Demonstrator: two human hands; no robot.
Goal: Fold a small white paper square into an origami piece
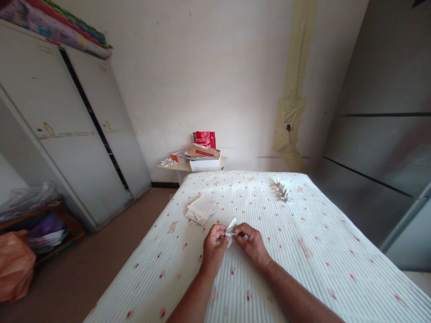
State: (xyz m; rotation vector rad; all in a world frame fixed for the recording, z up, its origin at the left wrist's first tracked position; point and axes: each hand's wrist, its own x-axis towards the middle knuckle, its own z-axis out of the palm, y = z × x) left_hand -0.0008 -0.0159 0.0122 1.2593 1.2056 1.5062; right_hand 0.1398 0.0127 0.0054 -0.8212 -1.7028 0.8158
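Note:
Between my two hands is a small folded piece of white paper [230,225], with pointed flaps sticking up and down. My left hand [215,242] pinches its left side between thumb and fingers. From the right, my right hand [252,242] pinches the other side, its fingers closed. Both hands are just above the bed [232,287], which has a pale striped cover with red spots. Beyond my left hand lies a loose stack of printed paper sheets [202,209]. Farther off to the right sits a cluster of small folded paper pieces [280,191].
Past the bed's far edge, a small table [183,168] bears a white box [205,165], a red bag [204,139] and a pile of small white pieces [169,162]. A metal cabinet [90,125] stands left, with a grey wardrobe [380,134] at right.

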